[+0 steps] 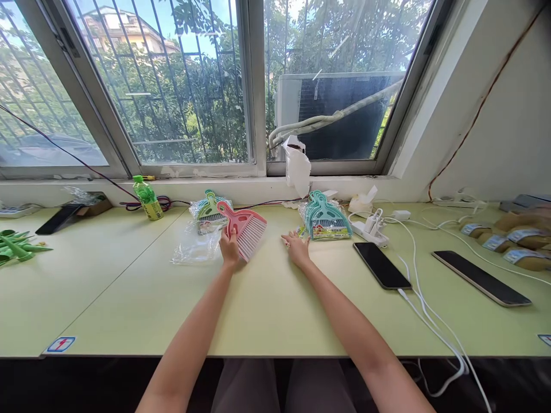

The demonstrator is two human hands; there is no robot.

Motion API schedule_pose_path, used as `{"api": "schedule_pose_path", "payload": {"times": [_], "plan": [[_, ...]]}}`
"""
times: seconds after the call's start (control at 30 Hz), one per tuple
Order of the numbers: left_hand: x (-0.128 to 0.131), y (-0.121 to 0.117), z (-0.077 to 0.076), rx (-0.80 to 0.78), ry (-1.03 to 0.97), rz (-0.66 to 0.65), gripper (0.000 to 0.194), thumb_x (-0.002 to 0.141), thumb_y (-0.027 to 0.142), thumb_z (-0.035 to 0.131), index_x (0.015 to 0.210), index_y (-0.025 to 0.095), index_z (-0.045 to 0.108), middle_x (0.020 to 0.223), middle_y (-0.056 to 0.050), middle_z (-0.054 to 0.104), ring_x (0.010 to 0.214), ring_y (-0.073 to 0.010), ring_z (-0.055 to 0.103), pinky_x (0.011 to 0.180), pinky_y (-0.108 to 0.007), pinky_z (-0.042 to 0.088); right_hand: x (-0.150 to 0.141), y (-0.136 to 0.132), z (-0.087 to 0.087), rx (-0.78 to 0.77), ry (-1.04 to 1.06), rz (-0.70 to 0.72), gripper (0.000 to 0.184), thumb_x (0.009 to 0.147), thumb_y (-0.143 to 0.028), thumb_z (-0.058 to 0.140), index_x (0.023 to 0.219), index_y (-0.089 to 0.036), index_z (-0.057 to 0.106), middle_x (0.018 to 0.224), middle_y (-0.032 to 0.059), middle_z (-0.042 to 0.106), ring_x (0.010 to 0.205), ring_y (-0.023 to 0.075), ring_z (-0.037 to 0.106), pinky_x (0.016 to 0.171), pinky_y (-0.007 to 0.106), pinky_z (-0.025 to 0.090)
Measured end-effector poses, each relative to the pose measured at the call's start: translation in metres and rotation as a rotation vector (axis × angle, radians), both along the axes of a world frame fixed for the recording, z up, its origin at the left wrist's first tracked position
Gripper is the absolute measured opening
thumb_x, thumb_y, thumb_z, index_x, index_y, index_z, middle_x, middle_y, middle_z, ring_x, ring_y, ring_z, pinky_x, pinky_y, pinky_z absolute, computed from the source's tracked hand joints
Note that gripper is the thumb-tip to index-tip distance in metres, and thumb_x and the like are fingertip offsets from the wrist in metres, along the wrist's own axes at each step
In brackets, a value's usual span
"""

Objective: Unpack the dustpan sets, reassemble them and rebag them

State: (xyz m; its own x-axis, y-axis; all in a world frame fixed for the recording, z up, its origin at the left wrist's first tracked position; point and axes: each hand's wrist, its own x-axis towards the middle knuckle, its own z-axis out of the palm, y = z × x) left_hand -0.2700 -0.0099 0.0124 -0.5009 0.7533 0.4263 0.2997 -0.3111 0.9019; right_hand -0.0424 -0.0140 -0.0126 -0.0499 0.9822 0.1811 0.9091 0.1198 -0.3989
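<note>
My left hand (229,248) grips a pink mini dustpan-and-brush set (246,225) by its lower left side, with the pale bristles facing down to the right. Just behind it lies a green dustpan-and-brush set (210,205) in clear wrap, and a loose clear plastic bag (193,245) is spread on the table to its left. My right hand (296,248) rests low over the table, fingers stretched out and apart. A small printed piece (302,232) shows beside its fingers; whether they touch it is unclear. Right of that hand sits a teal wrapped stack of dustpan sets (325,215).
A green-capped bottle (147,198) stands at the back left. On the right are a power strip (371,229), a phone (382,265) with white cables, another dark device (481,277) and brown labelled packs (516,235). Green plastic pieces (19,246) lie far left.
</note>
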Motion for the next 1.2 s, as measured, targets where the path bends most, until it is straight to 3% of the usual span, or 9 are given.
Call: {"api": "schedule_pose_path", "payload": {"times": [0.17,0.33,0.43,0.53,0.63,0.73,0.83,1.0,1.2], "plan": [[0.002,0.0,0.0,0.013,0.019,-0.01,0.028,0.09,0.035,0.048,0.11,0.02,0.06,0.104,-0.009,0.067,0.094,-0.0218,0.062,0.085,-0.035,0.046,0.007,0.004,-0.004,0.082,0.025,0.042,0.061,0.077,0.009,0.034,0.117,-0.025,0.065,0.134,0.0062,0.058,0.129,0.0202,0.049,0.115,0.057,0.005],[0.003,0.001,-0.002,0.017,0.023,-0.035,0.029,0.09,0.036,0.048,0.11,0.02,0.061,0.104,-0.009,0.068,0.094,-0.0218,0.063,0.086,-0.035,0.047,0.002,0.004,-0.006,0.131,0.087,0.229,0.052,0.082,0.004,0.037,0.115,-0.024,0.066,0.135,0.0047,0.057,0.126,0.0174,0.052,0.107,0.035,0.035],[0.004,0.001,-0.003,0.016,0.01,-0.044,0.029,0.089,0.037,0.049,0.109,0.02,0.061,0.104,-0.009,0.068,0.093,-0.0223,0.063,0.083,-0.035,0.048,0.0,0.003,-0.005,0.146,0.143,0.304,0.038,0.089,-0.007,0.04,0.109,-0.023,0.069,0.127,0.0039,0.063,0.117,0.017,0.058,0.097,0.03,0.043],[0.004,0.001,-0.003,0.012,-0.003,-0.051,0.028,0.089,0.037,0.049,0.108,0.021,0.062,0.104,-0.009,0.068,0.092,-0.0226,0.063,0.083,-0.036,0.048,-0.003,0.001,-0.003,0.195,0.077,0.251,0.034,0.091,-0.011,0.041,0.102,-0.021,0.071,0.121,0.0059,0.067,0.113,0.0192,0.06,0.1,0.033,0.04],[0.004,0.0,-0.002,0.012,0.001,-0.046,0.027,0.088,0.036,0.05,0.107,0.02,0.062,0.103,-0.01,0.068,0.092,-0.0228,0.063,0.085,-0.037,0.048,-0.004,0.001,-0.003,0.229,-0.051,0.109,0.037,0.09,-0.005,0.037,0.105,-0.016,0.069,0.128,0.0134,0.062,0.122,0.0233,0.055,0.109,0.04,0.028],[0.004,0.0,-0.002,0.03,0.015,-0.058,0.027,0.088,0.036,0.05,0.106,0.02,0.062,0.102,-0.009,0.068,0.093,-0.023,0.063,0.086,-0.037,0.047,-0.004,0.002,-0.003,0.147,-0.093,0.047,0.041,0.089,-0.002,0.032,0.112,-0.012,0.065,0.132,0.0191,0.057,0.125,0.0252,0.052,0.107,0.043,0.029],[0.005,-0.001,0.0,0.029,0.032,-0.04,0.026,0.088,0.035,0.05,0.106,0.02,0.062,0.102,-0.009,0.068,0.093,-0.0235,0.063,0.086,-0.037,0.047,-0.002,0.002,-0.003,0.064,-0.075,0.126,0.046,0.087,0.0,0.03,0.115,-0.017,0.062,0.138,0.0144,0.054,0.13,0.0221,0.047,0.106,0.042,0.03],[0.005,-0.003,0.001,0.016,0.021,-0.046,0.026,0.089,0.037,0.05,0.105,0.02,0.062,0.101,-0.009,0.069,0.091,-0.0229,0.063,0.084,-0.036,0.047,-0.001,-0.003,0.0,0.095,-0.093,0.139,0.05,0.082,0.005,0.031,0.113,-0.02,0.061,0.135,0.01,0.057,0.128,0.0197,0.049,0.113,0.051,0.015],[0.005,-0.003,0.001,0.024,0.006,-0.076,0.029,0.088,0.039,0.05,0.105,0.019,0.062,0.1,-0.009,0.069,0.088,-0.0218,0.063,0.082,-0.036,0.047,-0.001,-0.008,0.005,0.109,-0.106,0.103,0.046,0.083,0.004,0.031,0.111,-0.013,0.063,0.128,0.0159,0.061,0.123,0.0207,0.053,0.101,0.034,0.037]]}}
